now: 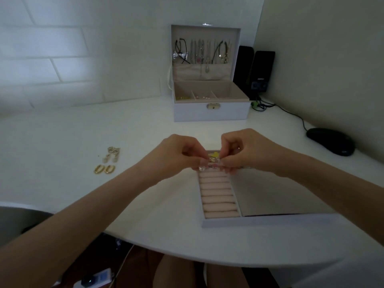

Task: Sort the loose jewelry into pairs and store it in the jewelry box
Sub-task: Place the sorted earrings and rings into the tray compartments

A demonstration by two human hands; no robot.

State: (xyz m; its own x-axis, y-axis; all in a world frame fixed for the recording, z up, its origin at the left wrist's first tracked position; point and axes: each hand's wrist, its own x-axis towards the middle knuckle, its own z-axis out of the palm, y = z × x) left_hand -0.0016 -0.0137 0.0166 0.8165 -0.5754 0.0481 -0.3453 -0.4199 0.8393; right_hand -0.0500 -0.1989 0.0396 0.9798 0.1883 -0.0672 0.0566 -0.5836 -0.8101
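over the far end of the tray [259,222], just in front of the person, the left hand [176,154] and the right hand [249,152] meet fingertip to fingertip. both have their fingers curled in tight, and between them they pinch a small gold piece [213,159]; its exact shape is too small to tell. a few clear, pale bits show just under the fingertips, and i cannot tell whether they lie in the tray or are held.

the tray sits on the white desk [104,132], and a column of pale pink ring rolls [218,196] runs from the hands toward six o'clock.

at twelve o'clock from the hands, well apart, the jewelry box [212,113] stands open with its lid [236,48] upright. necklaces [201,51] hang in a row inside the lid. gold-coloured bits lie in the box's left front compartment and small pieces in the middle one.

at nine o'clock from the hands a pair of gold hoop earrings [104,169] lies side by side on the desk. just beyond them, toward twelve, lies a pair of pale drop earrings [112,154].

at two o'clock a black mouse [330,141] rests on the desk, and at one o'clock two dark speakers [255,69] stand beside the box.
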